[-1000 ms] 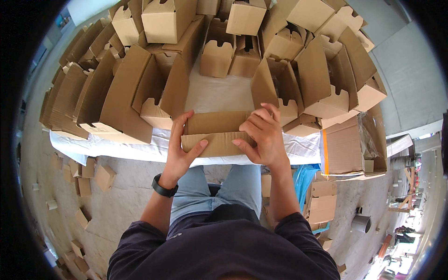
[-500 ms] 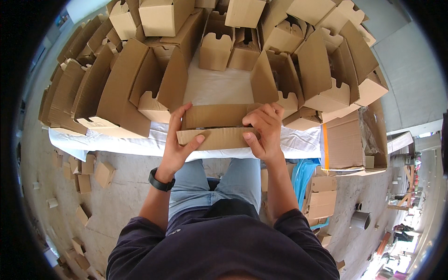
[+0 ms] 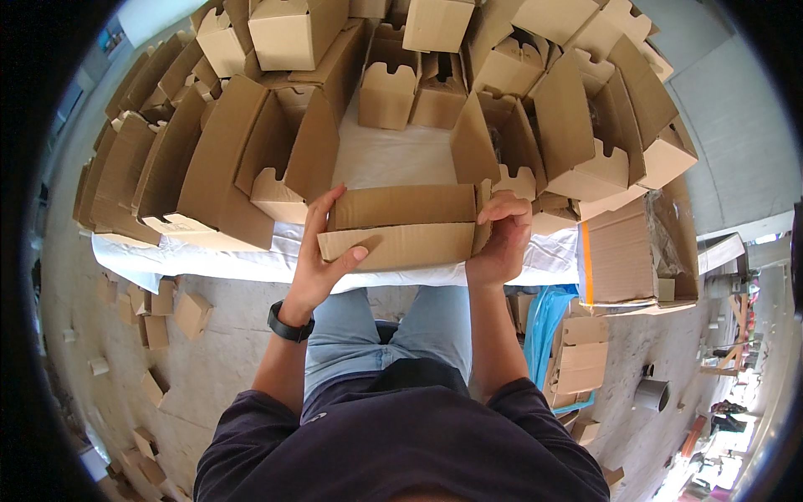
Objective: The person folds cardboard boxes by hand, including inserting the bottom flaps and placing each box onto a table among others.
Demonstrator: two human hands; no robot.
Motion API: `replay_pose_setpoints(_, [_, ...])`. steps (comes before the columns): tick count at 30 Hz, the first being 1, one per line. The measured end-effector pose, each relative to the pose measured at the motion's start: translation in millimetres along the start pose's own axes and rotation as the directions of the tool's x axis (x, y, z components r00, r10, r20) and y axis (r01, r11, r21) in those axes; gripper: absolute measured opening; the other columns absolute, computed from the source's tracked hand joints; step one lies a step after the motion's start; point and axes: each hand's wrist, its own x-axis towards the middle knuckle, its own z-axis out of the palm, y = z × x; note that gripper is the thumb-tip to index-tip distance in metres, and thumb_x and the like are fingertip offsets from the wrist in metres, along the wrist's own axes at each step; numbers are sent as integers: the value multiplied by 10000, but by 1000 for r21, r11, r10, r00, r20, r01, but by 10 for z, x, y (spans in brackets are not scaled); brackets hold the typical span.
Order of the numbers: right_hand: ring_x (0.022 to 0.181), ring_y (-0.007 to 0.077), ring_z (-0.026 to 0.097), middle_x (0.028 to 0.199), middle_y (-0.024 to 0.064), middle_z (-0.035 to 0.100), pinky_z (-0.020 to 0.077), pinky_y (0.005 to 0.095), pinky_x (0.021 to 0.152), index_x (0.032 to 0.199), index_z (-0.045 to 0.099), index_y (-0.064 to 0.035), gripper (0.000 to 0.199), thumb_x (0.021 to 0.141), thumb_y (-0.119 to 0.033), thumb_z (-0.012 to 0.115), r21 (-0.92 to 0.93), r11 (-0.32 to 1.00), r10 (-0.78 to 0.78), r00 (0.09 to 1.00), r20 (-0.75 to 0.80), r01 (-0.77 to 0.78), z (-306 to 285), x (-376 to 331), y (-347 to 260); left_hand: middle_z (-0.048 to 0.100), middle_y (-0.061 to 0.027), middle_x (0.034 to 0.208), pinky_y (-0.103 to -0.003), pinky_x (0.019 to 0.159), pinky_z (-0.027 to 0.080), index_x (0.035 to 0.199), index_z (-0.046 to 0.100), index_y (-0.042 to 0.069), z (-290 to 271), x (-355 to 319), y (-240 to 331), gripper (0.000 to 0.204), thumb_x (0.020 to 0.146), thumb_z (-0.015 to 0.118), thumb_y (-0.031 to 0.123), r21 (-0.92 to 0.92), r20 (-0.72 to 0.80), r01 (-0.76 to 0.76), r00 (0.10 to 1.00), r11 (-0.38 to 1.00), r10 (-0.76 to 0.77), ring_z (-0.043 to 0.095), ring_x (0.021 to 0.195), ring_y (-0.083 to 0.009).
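A brown cardboard box blank (image 3: 401,224), partly folded with a long flap turned toward me, is held in front of my chest over the table's near edge. My left hand (image 3: 322,255) grips its left end, thumb lying across the front flap. My right hand (image 3: 502,243) clasps its right end, fingers curled over the top corner. A black watch sits on my left wrist. Just beyond the box lies the white-covered table (image 3: 393,159).
Many folded cardboard boxes (image 3: 226,159) are stacked around the table on the left, back and right (image 3: 585,134). A larger open carton (image 3: 623,251) stands at the right of the table. Small cardboard scraps (image 3: 159,305) litter the concrete floor on the left.
The box has been pulled slightly nearer and its long flap folded further over. My right hand has shifted from the top surface to the right end.
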Motion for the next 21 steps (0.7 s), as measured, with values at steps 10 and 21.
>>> replay_pose_setpoints(10, [1010, 262, 539, 1086, 121, 568, 374, 394, 971, 1054, 620, -64, 274, 787, -11, 650, -562, 812, -173, 984, 32, 161, -32, -220, -177, 409, -111, 1379, -360, 1041, 409, 1438, 383, 31, 89, 1, 90, 765, 788, 781, 98, 82, -28, -3, 1000, 997, 5, 458, 1260, -235])
replay_pose_setpoints(21, [1341, 233, 446, 1316, 38, 579, 152, 632, 1118, 1149, 666, -119, 517, 679, -289, 800, -830, 353, 301, 788, 538, 431, 183, -51, -809, 401, -130, 1401, -380, 1071, 377, 1445, 371, 29, 49, -20, 59, 797, 790, 793, 197, 181, -13, -51, 998, 982, 54, 434, 1294, -265])
